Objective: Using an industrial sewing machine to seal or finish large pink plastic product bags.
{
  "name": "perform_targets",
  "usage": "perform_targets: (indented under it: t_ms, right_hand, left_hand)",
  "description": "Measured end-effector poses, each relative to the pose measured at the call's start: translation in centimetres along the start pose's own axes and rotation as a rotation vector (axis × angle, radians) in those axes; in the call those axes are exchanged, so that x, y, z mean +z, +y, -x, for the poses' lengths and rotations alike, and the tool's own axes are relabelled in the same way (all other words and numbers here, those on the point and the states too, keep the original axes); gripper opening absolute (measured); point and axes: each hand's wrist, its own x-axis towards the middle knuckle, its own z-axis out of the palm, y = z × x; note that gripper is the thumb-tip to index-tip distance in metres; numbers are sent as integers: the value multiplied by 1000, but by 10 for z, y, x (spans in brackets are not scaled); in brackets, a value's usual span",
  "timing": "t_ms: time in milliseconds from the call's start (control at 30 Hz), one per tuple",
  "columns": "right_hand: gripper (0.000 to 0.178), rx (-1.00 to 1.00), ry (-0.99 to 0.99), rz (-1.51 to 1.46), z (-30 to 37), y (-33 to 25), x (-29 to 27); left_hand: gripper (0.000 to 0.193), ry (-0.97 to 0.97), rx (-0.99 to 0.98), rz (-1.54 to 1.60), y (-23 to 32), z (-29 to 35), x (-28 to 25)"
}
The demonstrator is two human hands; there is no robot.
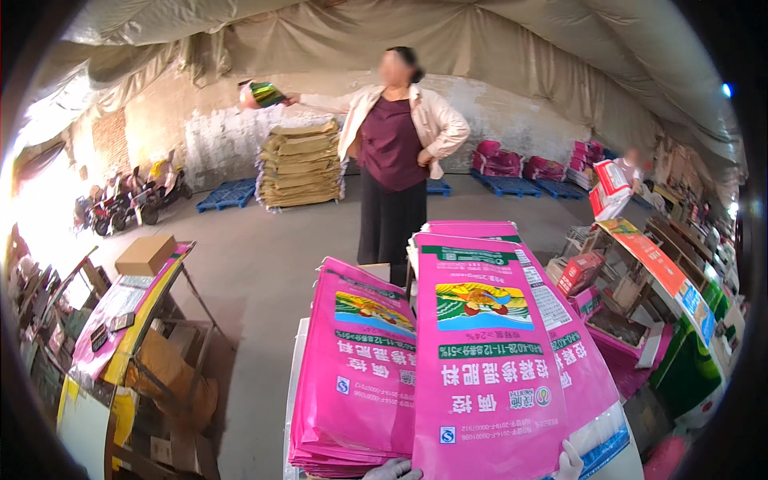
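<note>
A flat pink printed sack (490,360) with a colourful picture panel lies over a pile in front of me, its near end running past the lower edge of view. My right hand (570,462), in a pale glove, is closed on its near right edge. At its near left edge my left hand (392,470), gloved too, has its fingers closed against the sack; most of that hand is cut off. Left of it rests a thick stack of similar pink sacks (352,376). Another printed sack with a blue-and-white end (604,444) shows beneath on the right.
A person (392,144) stands beyond the sacks, one arm stretched out with a green-and-pink packet (264,94). At left is a table (120,300) bearing a cardboard box (146,254). Tan sacks (300,164) and blue pallets (228,194) stand behind. Another person (630,172) carries red-and-white bags.
</note>
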Motion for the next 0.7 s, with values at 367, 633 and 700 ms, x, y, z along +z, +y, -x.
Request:
perform_targets:
  t_ms: [367, 633, 700]
  right_hand:
    - [38, -20, -42, 182, -1, 4, -1]
    - [33, -563, -273, 517, 20, -111, 154]
    - [34, -513, -413, 603, 33, -129, 211]
  left_hand:
    - [43, -277, -330, 282, 27, -36, 22]
    - [34, 11, -24, -51, 89, -7, -192]
    - [37, 168, 127, -109, 54, 15, -220]
